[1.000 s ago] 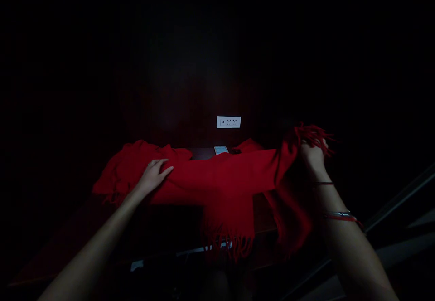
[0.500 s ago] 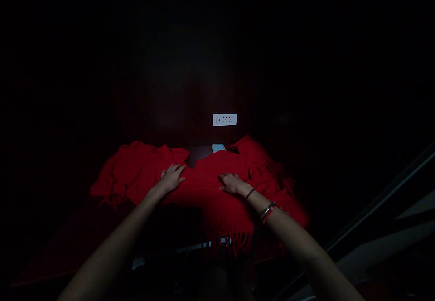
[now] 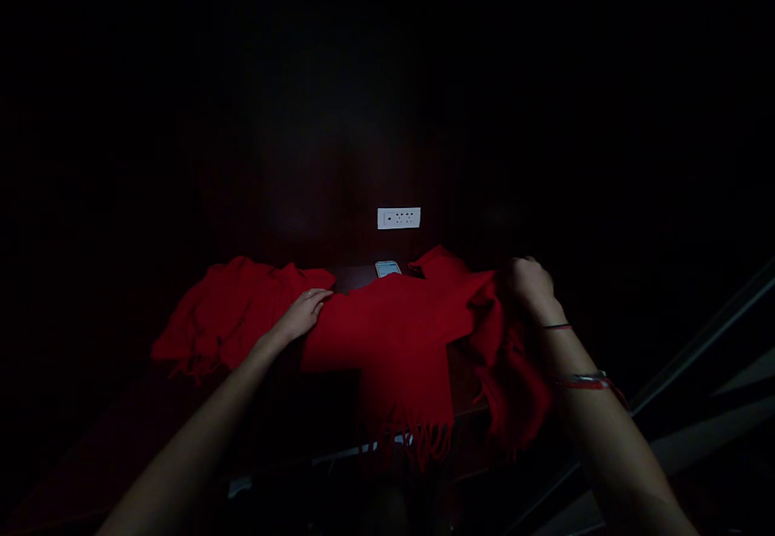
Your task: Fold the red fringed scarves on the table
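A red scarf (image 3: 400, 334) with fringed ends is spread over a dark tabletop, one fringed end hanging over the front edge. Bunched red cloth (image 3: 224, 310) with fringe lies at its left; whether it is the same piece I cannot tell. My left hand (image 3: 306, 312) rests palm down on the cloth near the middle, fingers stretched out. On the other side my right hand (image 3: 533, 284) is closed on the scarf's right part, which is lifted and hangs in folds below it. That hand's fingertips are hidden, and bracelets circle the wrist.
A phone (image 3: 387, 268) with a lit screen lies behind the scarf. Above it, a white socket plate (image 3: 398, 218) is fixed to the dark wall. A pale diagonal edge (image 3: 702, 358) runs along the right side. Most of the surroundings are too dark to make out.
My right hand has moved right from the middle of the scarf and taken hold of its right part, lifting it. My left hand has stayed nearly in place.
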`<state>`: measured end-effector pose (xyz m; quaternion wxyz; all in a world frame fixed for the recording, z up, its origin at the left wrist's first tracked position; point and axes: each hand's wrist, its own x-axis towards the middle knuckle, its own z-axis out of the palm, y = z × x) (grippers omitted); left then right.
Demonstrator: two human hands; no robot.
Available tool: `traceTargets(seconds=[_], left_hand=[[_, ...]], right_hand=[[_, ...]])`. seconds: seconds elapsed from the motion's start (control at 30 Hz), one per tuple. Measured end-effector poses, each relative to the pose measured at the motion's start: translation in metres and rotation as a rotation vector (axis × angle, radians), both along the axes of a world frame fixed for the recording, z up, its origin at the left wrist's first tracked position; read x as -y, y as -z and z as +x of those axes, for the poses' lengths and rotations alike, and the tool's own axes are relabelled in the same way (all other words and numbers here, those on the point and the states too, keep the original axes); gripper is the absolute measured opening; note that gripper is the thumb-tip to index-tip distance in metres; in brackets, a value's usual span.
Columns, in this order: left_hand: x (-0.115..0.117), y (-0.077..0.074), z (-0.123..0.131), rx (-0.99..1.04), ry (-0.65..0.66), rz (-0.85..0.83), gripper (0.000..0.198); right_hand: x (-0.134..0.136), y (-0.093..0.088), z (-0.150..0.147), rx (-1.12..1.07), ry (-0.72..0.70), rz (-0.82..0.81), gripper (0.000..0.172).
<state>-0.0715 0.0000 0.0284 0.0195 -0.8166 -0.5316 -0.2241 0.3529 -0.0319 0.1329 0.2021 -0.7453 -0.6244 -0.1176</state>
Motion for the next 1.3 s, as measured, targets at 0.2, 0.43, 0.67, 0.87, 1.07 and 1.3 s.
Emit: traceTargets(seconds=[0.2,0.43,0.67,0.87,1.07,1.3], left_hand=[[-0.018,0.02,0.037,-0.068,0.016,-0.116,0.042],[-0.032,0.028,0.043,-0.095,-0.051,-0.191,0.039],[-0.045,0.03,0.028,-0.006,-0.068,-0.129,0.037],[-0.043,0.015,0.041,0.176,0.123,-0.105,0.047],[-0.055,0.015,0.065,0.072,0.161,-0.219,0.047],[-0.071,0.031,0.071,-0.169,0.041,-0.329,0.055]], right_hand=[[-0.01,0.045,-0.063,0.197,-0.372,-0.26,0.028],[-0.044,0.103,-0.151,0.072,-0.64,-0.4,0.043],[-0.061,0.107,-0.167,0.014,-0.667,-0.372,0.018],[-0.046,0.055,-0.096,-0.25,-0.812,-0.138,0.021],[-0.035,0.025,-0.006,-0.248,-0.519,-0.23,0.018],[-0.037,0.041,-0.042,0.189,-0.191,-0.328,0.028]])
